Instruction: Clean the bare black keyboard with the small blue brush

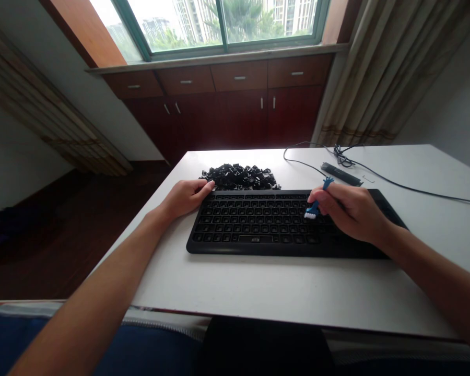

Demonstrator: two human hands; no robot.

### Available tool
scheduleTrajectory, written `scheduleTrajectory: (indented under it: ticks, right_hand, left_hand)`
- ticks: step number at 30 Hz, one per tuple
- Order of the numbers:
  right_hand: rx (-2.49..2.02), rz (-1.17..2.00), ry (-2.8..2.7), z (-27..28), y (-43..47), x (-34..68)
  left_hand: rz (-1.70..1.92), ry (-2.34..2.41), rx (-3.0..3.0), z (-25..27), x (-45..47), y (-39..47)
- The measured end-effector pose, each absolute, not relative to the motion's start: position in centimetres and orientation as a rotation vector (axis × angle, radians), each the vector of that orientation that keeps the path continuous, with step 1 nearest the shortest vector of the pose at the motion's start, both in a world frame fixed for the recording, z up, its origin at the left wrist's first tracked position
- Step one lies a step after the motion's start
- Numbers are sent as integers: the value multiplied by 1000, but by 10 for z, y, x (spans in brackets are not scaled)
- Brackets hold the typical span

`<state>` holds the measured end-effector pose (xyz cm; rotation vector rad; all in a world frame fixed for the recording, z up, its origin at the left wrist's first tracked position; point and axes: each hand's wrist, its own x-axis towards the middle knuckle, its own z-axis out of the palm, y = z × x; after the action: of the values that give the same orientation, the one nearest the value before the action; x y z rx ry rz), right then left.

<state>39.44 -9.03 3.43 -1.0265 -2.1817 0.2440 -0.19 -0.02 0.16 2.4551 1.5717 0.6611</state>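
A black keyboard [254,250] lies on the white table, its keycaps off and rows of bare square key sockets showing. My right hand [348,209] is closed around a small blue brush [313,209]. The white bristles of the brush point down at the sockets right of the keyboard's middle; whether they touch, I cannot tell. My left hand [188,197] grips the keyboard's far left corner, thumb along its edge and the other fingers partly hidden. Close behind the keyboard, beside my left thumb, is a heap of loose black keycaps [238,176].
On the white table [282,292], a long black strip-shaped part [341,174] lies behind my right hand, with a thin bent piece [368,179] beside it. A black cable [407,185] runs to the right edge. Beyond stand wooden cabinets [238,117] under a window.
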Motion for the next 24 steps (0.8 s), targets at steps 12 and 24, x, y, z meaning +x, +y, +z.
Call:
scheduleTrajectory:
  ticks: [12, 24]
  right_hand:
    - [-1079, 223, -2105, 36, -91, 396]
    - [-1049, 306, -2142, 32, -85, 398]
  left_hand:
    - [648, 1574, 2461, 1, -3, 0]
    - [651, 1584, 2441, 2, -2, -1]
